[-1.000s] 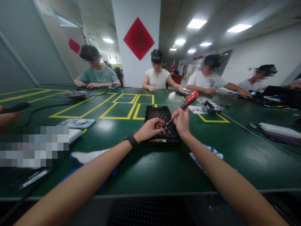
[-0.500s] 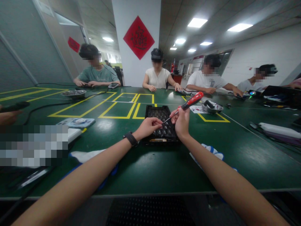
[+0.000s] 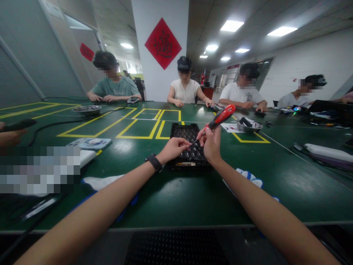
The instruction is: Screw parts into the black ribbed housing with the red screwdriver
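Observation:
My right hand (image 3: 211, 143) grips a screwdriver with a red and black handle (image 3: 223, 116), its thin shaft slanting down to the left. My left hand (image 3: 174, 148), with a black watch (image 3: 153, 162) on the wrist, pinches its fingertips together right at the screwdriver's tip; what they hold is too small to name. Both hands hover over a black tray (image 3: 184, 130) full of small dark parts on the green table (image 3: 176, 198).
Several people sit along the far and right edges of the table. A metal bowl (image 3: 87, 109) and a black cable lie far left, another bowl (image 3: 247, 126) at the right. White and blue gloves (image 3: 249, 178) lie beside my arms. Yellow tape boxes mark the table.
My hands have risen slightly above the tray and come closer together. The screwdriver handle has tilted a little; its tip still meets my left fingertips.

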Available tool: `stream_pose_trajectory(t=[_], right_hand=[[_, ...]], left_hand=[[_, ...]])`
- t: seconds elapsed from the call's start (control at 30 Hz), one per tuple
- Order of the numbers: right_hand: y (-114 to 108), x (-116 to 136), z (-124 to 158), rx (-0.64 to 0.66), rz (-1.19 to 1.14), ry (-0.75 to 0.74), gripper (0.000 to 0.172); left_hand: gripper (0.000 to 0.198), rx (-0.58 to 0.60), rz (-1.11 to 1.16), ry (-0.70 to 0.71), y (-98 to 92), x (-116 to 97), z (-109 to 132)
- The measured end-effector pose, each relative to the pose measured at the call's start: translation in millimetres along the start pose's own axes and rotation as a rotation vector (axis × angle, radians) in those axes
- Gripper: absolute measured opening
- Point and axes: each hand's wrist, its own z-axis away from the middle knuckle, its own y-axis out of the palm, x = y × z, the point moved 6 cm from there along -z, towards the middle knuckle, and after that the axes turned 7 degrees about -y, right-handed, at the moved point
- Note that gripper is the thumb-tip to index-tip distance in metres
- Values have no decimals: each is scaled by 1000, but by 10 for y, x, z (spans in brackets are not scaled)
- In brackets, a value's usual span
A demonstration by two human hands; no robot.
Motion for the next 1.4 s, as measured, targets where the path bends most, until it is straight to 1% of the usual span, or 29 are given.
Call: stream_pose_trajectory(t=[0.13, 0.2, 0.3, 0.37, 0.47, 0.63, 0.77, 0.87, 0.97, 1.03, 1.1, 1.23, 1.4], right_hand=[[23, 15, 2, 67, 9, -56, 13], [48, 23, 5, 152, 17, -90, 15], [102, 36, 30, 316, 38, -128, 19], [116, 43, 45, 369, 37, -136, 20], [99, 45, 44, 339, -2, -120, 19], [32, 30, 16, 185, -40, -65, 14], [-37, 27, -11, 60, -11, -38, 12], [-77, -12, -37, 2, 1, 30, 9], [-73, -95, -48, 20, -20, 147, 7], [-60, -140, -40, 44, -24, 196, 6], [-46, -163, -24, 62, -21, 208, 7], [-21, -171, 13, 83, 6, 202, 7], [-12, -153, 24, 85, 29, 183, 7]], left_hand=[[28, 14, 21, -8, 17, 23, -13], [27, 19, 22, -5, 24, 27, -18], [25, 33, 27, 8, 37, 29, -24], [24, 37, 31, 4, 41, 36, -27], [24, 48, 35, -16, 47, 46, -28], [28, 25, -9, -17, 19, 1, -13], [33, -32, -76, 50, -32, -97, 29], [40, -35, -95, 119, -47, -201, 95], [47, 13, -109, 205, -23, -321, 171], [49, 52, -125, 256, 3, -385, 209], [51, 85, -144, 289, 25, -417, 228], [54, 130, -200, 324, 56, -418, 234], [57, 165, -293, 382, 84, -430, 251]])
